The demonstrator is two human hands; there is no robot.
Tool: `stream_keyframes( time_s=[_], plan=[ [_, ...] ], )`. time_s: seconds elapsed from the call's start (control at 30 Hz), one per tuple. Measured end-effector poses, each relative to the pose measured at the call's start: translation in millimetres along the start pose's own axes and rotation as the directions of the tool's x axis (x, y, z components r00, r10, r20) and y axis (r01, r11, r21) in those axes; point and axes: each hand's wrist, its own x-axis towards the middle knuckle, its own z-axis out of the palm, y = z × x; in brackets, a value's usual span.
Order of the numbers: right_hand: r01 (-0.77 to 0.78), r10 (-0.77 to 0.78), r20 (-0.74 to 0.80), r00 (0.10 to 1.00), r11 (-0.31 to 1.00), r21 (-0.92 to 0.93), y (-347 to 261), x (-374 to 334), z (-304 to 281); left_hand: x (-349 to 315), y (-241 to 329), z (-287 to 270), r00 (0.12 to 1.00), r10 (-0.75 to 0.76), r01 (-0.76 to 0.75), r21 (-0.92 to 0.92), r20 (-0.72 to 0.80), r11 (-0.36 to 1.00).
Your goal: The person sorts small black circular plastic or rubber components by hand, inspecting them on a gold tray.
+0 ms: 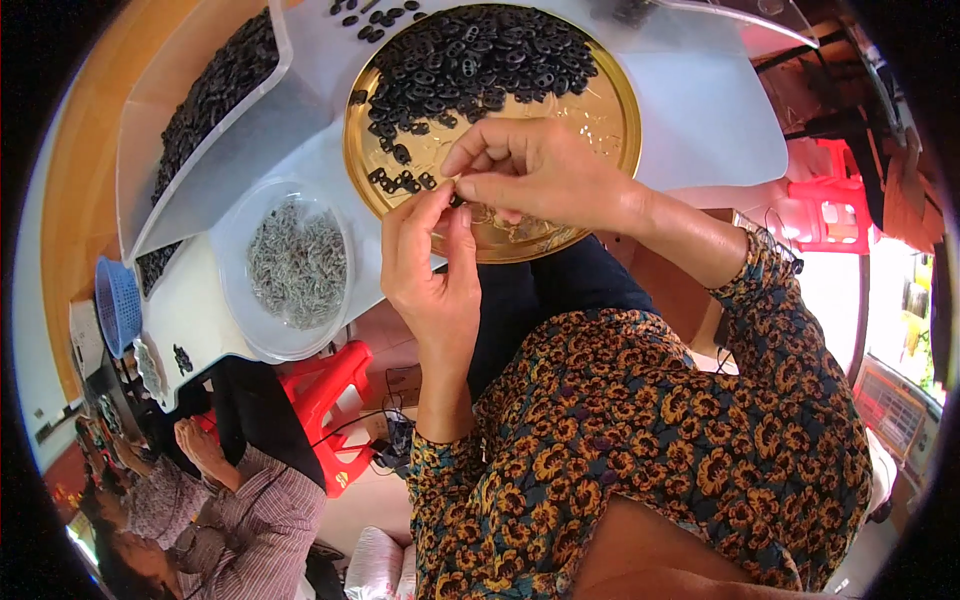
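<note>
Over the near edge of a round gold tray (634, 125), both my hands meet at a small black piece (457, 201). The thumb and fingers of my left hand (432, 255) are closed on it from the near left. My right hand (545, 175) pinches at the same piece from above right, its fingertips hiding most of it. Heaped at the tray's far side are many black oval pieces (470, 60) with two holes each. A few more black pieces (400, 182) lie in the tray just left of my fingertips. Thin gold-coloured bits (600, 140) are scattered on the tray's bottom.
Left of the tray stands a clear round tub (237, 305) of small grey pieces (297, 262). Beyond it is a translucent bin (215, 150) full of black pieces. A blue basket (118, 305), red stools (335, 410) and a seated person (250, 520) are at the left.
</note>
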Motion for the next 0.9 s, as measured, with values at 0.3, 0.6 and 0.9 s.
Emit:
stream_keyframes(
  time_s=[0.3,0.6,0.9],
  plan=[
    [0.519,-0.614,-0.137,0.777,0.748,-0.413,16,-16,26,-16,4,6,0.921,-0.389,0.363,-0.310,-0.027,0.879],
    [0.516,-0.606,-0.194,0.771,0.774,-0.366,29,-25,30,-12,23,3,0.889,-0.456,0.375,-0.622,0.033,0.687],
    [0.518,-0.612,-0.093,0.785,0.731,-0.444,29,-32,23,-22,18,-8,0.894,-0.444,0.402,-0.554,0.064,0.729]
  ],
)
